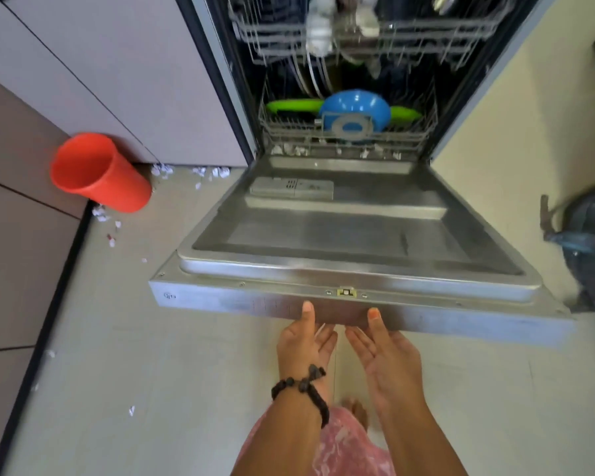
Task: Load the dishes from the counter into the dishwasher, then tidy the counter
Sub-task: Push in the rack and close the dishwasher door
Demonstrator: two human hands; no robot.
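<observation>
The dishwasher door (pixel 351 235) hangs open and nearly flat in front of me. Both hands are at its front edge from below. My left hand (pixel 304 341) has its thumb on the edge and its fingers under the door. My right hand (pixel 385 352) does the same just to the right. Inside, the lower rack (pixel 275 128) holds a blue bowl (pixel 356 111), a green plate (pixel 292 106) and several upright plates. The upper rack (pixel 364 36) carries blurred glassware.
An orange cup (pixel 98 173) lies tilted on the floor by the grey cabinet (pixel 110 73) at left. White scraps (pixel 162 170) litter the floor along the cabinet base. A dark bag (pixel 588 249) sits on the floor at right.
</observation>
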